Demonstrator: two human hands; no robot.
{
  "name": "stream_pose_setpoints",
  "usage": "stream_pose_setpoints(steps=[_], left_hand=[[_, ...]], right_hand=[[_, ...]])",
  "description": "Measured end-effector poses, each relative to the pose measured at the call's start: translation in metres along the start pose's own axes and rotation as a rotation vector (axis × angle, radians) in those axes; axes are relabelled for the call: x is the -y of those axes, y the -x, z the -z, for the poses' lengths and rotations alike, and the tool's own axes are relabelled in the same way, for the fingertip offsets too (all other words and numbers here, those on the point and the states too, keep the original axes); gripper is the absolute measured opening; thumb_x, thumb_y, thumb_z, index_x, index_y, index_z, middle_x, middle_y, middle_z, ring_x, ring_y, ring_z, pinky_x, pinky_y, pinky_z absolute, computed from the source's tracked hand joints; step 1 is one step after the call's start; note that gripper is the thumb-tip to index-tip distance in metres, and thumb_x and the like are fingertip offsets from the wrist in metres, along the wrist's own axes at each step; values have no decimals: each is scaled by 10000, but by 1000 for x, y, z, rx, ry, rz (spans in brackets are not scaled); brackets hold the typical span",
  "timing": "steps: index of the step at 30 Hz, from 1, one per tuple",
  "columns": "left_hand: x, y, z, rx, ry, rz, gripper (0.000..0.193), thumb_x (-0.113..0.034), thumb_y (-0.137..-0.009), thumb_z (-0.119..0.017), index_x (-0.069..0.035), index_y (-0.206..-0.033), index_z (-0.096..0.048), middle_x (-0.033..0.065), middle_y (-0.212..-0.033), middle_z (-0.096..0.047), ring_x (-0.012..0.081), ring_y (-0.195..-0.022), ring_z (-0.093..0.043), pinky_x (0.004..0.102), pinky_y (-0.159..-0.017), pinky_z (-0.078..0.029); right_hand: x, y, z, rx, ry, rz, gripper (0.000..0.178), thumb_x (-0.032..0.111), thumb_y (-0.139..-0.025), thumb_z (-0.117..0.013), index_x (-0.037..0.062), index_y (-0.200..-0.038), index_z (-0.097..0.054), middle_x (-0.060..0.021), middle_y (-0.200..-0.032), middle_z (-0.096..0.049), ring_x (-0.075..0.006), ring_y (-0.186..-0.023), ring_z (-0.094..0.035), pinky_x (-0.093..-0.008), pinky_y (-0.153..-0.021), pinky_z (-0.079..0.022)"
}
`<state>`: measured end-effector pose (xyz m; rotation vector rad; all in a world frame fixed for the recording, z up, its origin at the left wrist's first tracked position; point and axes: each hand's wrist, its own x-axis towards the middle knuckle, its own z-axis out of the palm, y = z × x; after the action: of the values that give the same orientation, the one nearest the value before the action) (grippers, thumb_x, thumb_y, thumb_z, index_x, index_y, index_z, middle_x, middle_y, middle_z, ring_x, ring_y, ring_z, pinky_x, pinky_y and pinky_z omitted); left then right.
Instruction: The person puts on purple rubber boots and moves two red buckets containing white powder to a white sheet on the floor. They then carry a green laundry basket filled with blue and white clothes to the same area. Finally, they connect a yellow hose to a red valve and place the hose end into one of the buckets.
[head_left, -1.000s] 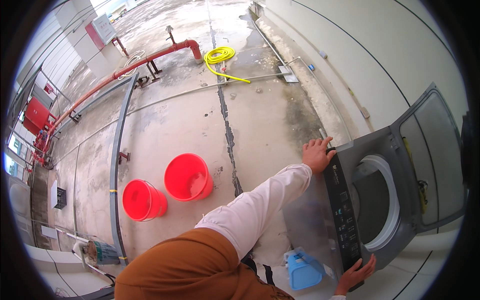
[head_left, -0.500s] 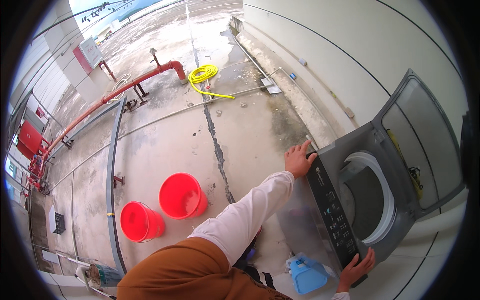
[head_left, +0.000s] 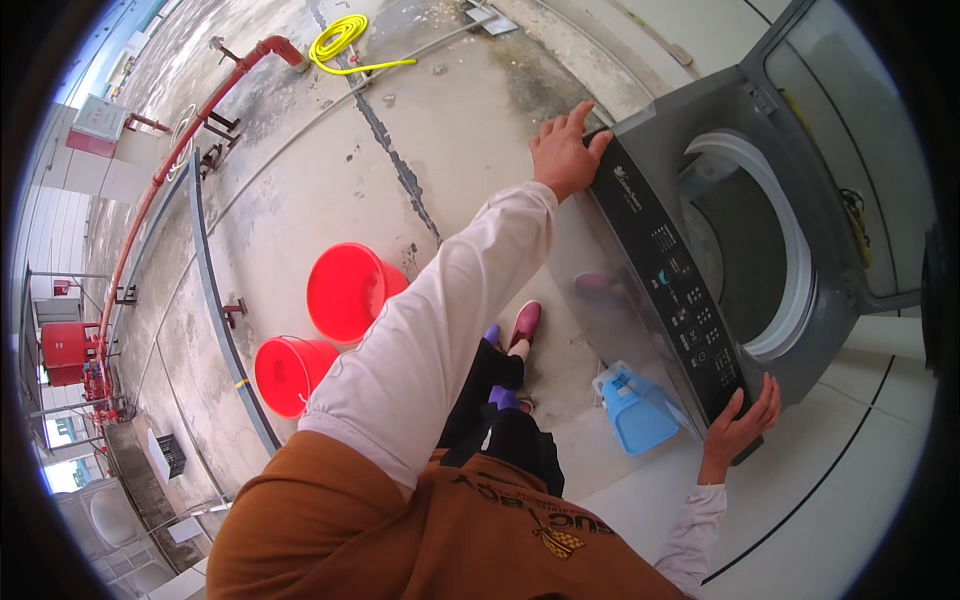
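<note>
Two hands on the corners of an open-lidded washer (head_left: 690, 310).
The washer stands at the right, its lid (head_left: 835, 100) raised. The left hand (head_left: 566, 155) rests at the panel's (head_left: 655, 245) far corner, fingers spread, thumb apart; the right hand (head_left: 741, 420) touches the near corner, fingers close together, thumb apart (how hard either grips, I cannot tell). A blue container (head_left: 640, 415) sits beside the washer; two red buckets (head_left: 340, 292) stand left of the feet (head_left: 527, 322).

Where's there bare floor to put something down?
There's bare floor between the dark crack and the left hand, and more across the crack, beyond the red buckets. It's crowded beside the washing machine: shoes and a blue plastic thing are there.
</note>
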<state>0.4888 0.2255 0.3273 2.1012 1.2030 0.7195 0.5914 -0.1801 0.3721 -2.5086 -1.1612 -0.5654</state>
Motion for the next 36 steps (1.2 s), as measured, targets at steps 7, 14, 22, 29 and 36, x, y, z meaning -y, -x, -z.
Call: stream_pose_setpoints(steps=[7, 14, 22, 29, 36], left_hand=[[-7, -3, 18, 40, 6, 18, 568, -437, -833, -519, -175, -1315, -369, 121, -1075, -590, 327, -1094, -476, 458, -909, -366], [-12, 0, 9, 38, -31, 22, 533, -425, -839, -505, -162, -1291, -407, 113, -1035, -608, 338, -1024, -504, 448, -895, -374], [-11, -3, 9, 25, -38, 19, 534, -434, -847, -485, -160, -1297, -395, 143, -1002, -623, 357, -1010, -513, 441, -879, -383], [-14, 2, 13, 25, 0, 30, 534, -432, -851, -474, -148, -1297, -394, 143, -1014, -623, 365, -1014, -515, 436, -876, -387], [-11, 0, 9, 23, -43, 20, 537, -430, -850, -474, -143, -1297, -392, 150, -998, -629, 359, -1009, -528, 433, -877, -391]], right_hand=[[2, -1, 0, 22, 5, 41, 393, 269, -918, -435, 42, -1238, -429, -111, -1270, -421, -281, -1183, -367, -412, -975, -237], [1, 3, -4, 48, 27, 25, 407, 309, -924, -417, 42, -1231, -436, -110, -1273, -421, -280, -1187, -366, -409, -977, -229], [-4, -2, -7, 58, 19, 70, 416, 320, -925, -413, 25, -1217, -440, -126, -1251, -444, -287, -1173, -389, -415, -966, -237], [-5, -3, -2, 120, 8, 78, 416, 317, -923, -413, 19, -1211, -445, -127, -1245, -449, -290, -1175, -386, -417, -963, -239], [-4, -3, -5, 144, -2, 76, 410, 311, -923, -414, 20, -1209, -449, -128, -1246, -446, -290, -1173, -385, -419, -969, -236]])
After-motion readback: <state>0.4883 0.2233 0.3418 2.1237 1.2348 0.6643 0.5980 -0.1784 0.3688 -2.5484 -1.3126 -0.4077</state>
